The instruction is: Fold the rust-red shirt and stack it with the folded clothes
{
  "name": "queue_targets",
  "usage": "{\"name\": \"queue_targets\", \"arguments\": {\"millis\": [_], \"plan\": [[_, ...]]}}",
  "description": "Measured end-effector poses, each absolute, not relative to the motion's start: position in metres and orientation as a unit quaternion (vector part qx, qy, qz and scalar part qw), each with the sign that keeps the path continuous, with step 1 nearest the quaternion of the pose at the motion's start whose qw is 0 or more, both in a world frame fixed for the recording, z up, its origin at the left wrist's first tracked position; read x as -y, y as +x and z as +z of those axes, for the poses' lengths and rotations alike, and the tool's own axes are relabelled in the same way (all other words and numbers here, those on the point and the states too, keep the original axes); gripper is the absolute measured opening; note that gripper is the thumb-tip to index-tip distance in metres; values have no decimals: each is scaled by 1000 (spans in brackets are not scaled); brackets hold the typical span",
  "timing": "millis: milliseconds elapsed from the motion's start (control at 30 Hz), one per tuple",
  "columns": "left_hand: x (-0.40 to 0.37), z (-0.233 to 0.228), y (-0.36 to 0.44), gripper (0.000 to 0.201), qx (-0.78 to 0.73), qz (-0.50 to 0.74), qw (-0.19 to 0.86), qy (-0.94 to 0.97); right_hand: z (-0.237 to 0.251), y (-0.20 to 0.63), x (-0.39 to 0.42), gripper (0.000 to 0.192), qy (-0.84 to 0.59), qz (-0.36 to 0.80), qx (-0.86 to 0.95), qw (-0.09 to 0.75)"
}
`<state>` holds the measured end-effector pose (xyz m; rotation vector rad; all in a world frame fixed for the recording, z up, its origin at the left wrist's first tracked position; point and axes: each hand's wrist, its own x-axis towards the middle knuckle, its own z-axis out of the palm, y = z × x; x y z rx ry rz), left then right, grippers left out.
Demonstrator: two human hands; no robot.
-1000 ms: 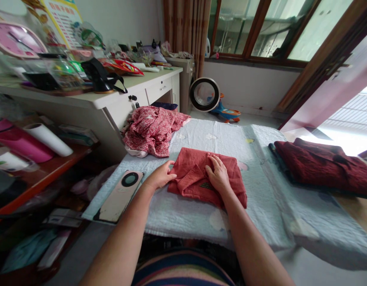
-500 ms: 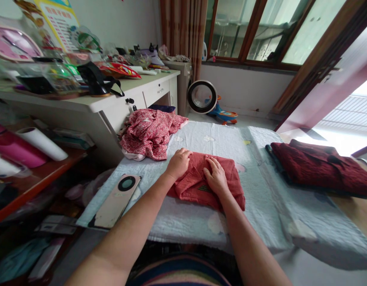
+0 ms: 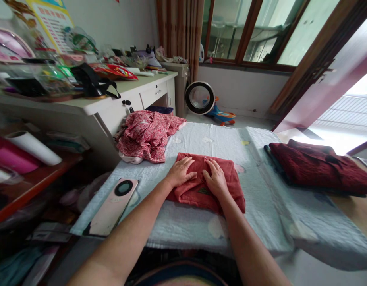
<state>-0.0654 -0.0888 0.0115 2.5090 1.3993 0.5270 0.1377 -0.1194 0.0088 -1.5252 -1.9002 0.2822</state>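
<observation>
A rust-red shirt (image 3: 201, 186) lies folded into a flat rectangle on the cloth-covered table (image 3: 257, 222). A button and a small dark green print show on its upper face. My left hand (image 3: 181, 173) rests flat on its left part, fingers stretched out and thumb apart. On the shirt's middle lies my right hand (image 3: 215, 178), palm down with the fingers extended. Neither hand grips the fabric. Left of my left forearm is a pale pink phone (image 3: 113, 210), back side up.
A crumpled red patterned garment (image 3: 146, 133) lies at the table's far left corner. Folded dark red clothes (image 3: 323, 167) are stacked at the right. Beyond the left edge stand a cluttered desk (image 3: 91, 105) and a low shelf (image 3: 37, 186). A washing machine (image 3: 182, 75) has its door open.
My left hand has moved from the shirt's upper left edge inward and flattened onto it. My right hand stays nearly in place. The view has shifted slightly.
</observation>
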Motion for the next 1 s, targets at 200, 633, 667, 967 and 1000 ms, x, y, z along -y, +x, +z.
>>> {"name": "queue_targets", "arguments": {"millis": [200, 633, 667, 967, 1000], "plan": [[85, 9, -62, 62, -535, 134, 59, 832, 12, 137, 121, 49, -592, 111, 727, 330], [70, 12, -71, 35, -525, 216, -21, 823, 15, 136, 124, 49, -599, 115, 724, 321], [70, 11, -72, 34, -535, 217, -25, 816, 15, 136, 124, 49, -600, 115, 724, 321], [71, 39, -70, 33, -637, 187, -37, 747, 14, 137, 122, 48, -595, 113, 726, 326], [73, 46, -62, 32, -627, 210, -32, 749, 13, 137, 122, 48, -594, 113, 726, 328]]}}
